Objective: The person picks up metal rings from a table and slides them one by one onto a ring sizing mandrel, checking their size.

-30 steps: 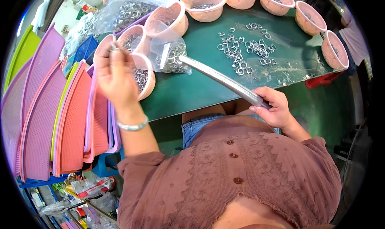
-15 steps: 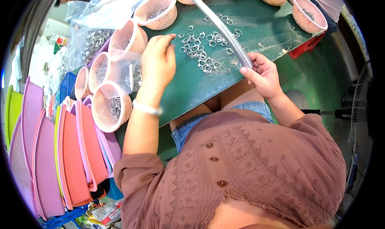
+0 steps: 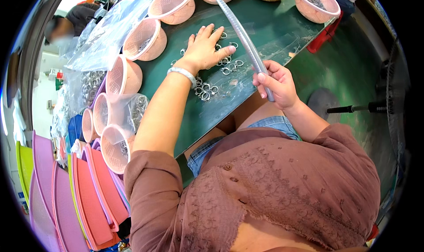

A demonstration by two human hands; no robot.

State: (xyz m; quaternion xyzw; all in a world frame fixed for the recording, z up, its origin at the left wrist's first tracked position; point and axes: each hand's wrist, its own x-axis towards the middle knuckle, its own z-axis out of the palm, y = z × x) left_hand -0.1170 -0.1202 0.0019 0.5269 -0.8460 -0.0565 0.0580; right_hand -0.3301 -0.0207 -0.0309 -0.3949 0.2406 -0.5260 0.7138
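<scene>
My right hand [image 3: 280, 85] is wrapped around the thick end of a ring mandrel [image 3: 241, 30], a long silvery tapered rod. Its thin end slants up and away to the left over the table. Fingers spread, my left hand [image 3: 203, 50] lies palm down over a scatter of silver-coloured rings [image 3: 205, 91] on the green table [image 3: 190, 119]. Part of the pile is hidden under that hand; other rings show beside its thumb and below the wrist. No ring is visible on the rod.
Pink baskets, one [image 3: 145, 40] with metal pieces inside, curve along the table's left and far sides. Clear plastic bags [image 3: 119, 27] lie behind them. Stacked coloured baskets [image 3: 88, 199] stand at left. Another person [image 3: 66, 27] is at upper left. A red object [image 3: 324, 35] sits by the right edge.
My left hand has moved right from beside the baskets and come down spread over the rings. The right hand still holds the mandrel, now slightly lower and nearer me. The view has shifted.
</scene>
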